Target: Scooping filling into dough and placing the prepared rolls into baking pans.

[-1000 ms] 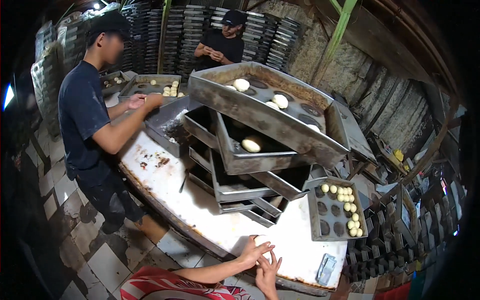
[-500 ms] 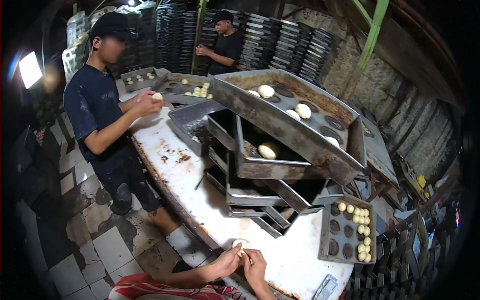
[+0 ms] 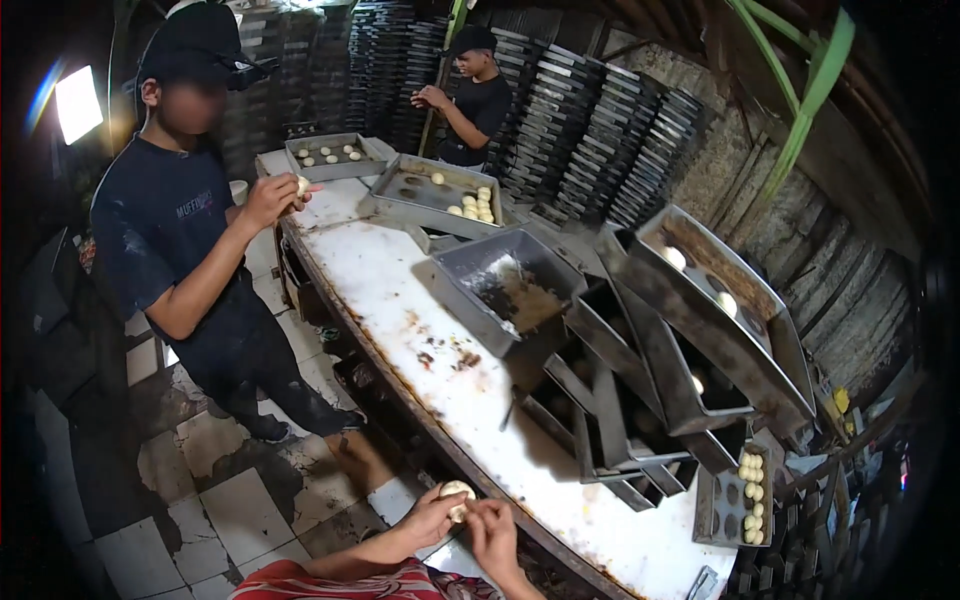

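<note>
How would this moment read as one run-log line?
left hand: holding pale dough; right hand: beside it, contact unclear; place: by edge of white table; nearby: stacked metal trays, tray of dough balls

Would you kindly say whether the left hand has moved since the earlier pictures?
Yes, leftward against the edge of the white table: the left hand overlapped it earlier and now shows beyond the edge, over the floor.

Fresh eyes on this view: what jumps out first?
The skewed stack of metal trays at right, on the white table. Near the lower edge, the left hand holds a pale dough ball, the right hand close beside it. At left stands a co-worker in dark clothes.
</note>
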The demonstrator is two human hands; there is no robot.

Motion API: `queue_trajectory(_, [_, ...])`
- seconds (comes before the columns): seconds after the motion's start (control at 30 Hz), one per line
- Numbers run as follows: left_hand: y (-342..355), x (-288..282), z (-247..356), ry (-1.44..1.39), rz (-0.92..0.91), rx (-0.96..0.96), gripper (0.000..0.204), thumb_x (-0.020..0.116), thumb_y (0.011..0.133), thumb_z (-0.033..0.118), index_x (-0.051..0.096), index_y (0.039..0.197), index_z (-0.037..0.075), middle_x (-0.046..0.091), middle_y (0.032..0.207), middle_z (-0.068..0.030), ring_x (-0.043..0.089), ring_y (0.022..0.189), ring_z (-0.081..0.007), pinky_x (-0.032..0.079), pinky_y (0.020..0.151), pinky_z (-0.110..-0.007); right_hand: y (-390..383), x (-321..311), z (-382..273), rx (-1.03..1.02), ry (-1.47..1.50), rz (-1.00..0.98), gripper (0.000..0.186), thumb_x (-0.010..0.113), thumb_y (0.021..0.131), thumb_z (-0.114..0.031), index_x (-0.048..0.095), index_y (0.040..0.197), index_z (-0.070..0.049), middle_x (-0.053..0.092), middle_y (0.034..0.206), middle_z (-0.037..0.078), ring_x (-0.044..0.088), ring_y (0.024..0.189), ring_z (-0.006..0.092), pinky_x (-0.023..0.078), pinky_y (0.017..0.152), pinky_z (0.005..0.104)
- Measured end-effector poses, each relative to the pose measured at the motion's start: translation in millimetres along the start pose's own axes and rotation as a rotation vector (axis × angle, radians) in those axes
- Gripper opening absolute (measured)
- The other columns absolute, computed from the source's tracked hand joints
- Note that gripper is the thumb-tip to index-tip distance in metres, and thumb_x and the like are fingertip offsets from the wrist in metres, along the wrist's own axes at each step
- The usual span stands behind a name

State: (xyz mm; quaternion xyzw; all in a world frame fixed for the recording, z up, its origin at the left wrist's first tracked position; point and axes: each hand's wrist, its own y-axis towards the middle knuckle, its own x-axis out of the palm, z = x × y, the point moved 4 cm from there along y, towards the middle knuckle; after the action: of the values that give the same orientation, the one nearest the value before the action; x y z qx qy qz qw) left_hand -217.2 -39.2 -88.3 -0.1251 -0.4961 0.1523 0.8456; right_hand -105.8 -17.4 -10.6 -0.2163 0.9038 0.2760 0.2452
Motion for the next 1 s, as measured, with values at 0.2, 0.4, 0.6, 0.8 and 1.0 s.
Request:
queue_trajectory(0.2, [-3,-49,20,0.058,-0.004,-0.411,0.018,0.047,0.086,0.005,0.053,0.103,0.004,0.059,0.091,-0.0058,0.06,0.079,-0.0159,0.05,0.066,-0.024,7,41,-2,-0.108,-0.075,-0.374,0.028,0.067,0.075,-0.01,0.061,0.101,-0.002,0.056,0.089,0.012,0.056,0.081,0.0276,0.047,0.07,0.0339])
queue_trajectory(0.4, [-13,-26,51,0.494,-0.53,-0.405,0.031,0.05,0.084,0.005,0.045,0.115,0.001,0.052,0.099,-0.0032,0.049,0.091,-0.0104,0.039,0.077,-0.021,31,27,-9,0.089,-0.003,-0.451,0.032,0.073,0.072,-0.013,0.051,0.093,-0.003,0.048,0.086,0.008,0.049,0.065,0.0162,0.042,0.058,0.027])
queue_trajectory(0.6, [-17,-24,53,0.715,-0.786,-0.538,0.032,0.053,0.085,0.01,0.046,0.115,0.001,0.05,0.102,-0.0022,0.045,0.098,-0.0105,0.035,0.084,-0.023,36,24,-11,0.165,0.154,-0.669,0.027,0.071,0.073,-0.01,0.052,0.091,-0.003,0.052,0.088,0.008,0.052,0.076,0.0148,0.043,0.064,0.0277])
queue_trajectory(0.8, [-3,5,25,0.609,-0.396,0.031,0.034,0.054,0.089,0.018,0.044,0.116,0.001,0.051,0.101,-0.0039,0.049,0.093,-0.0107,0.041,0.08,-0.023,12,20,36,0.764,0.592,-0.275,0.02,0.069,0.075,-0.009,0.057,0.088,-0.001,0.053,0.082,0.012,0.054,0.074,0.0207,0.044,0.065,0.0298])
queue_trajectory(1.0, [6,-3,-20,0.005,-0.207,-0.389,0.028,0.046,0.093,0.029,0.051,0.103,0.004,0.059,0.087,-0.0037,0.058,0.079,-0.0118,0.049,0.065,-0.024,-21,12,56,0.601,0.467,-0.049,0.021,0.061,0.082,-0.018,0.053,0.093,-0.002,0.058,0.088,0.011,0.054,0.078,0.0123,0.045,0.066,0.0267])
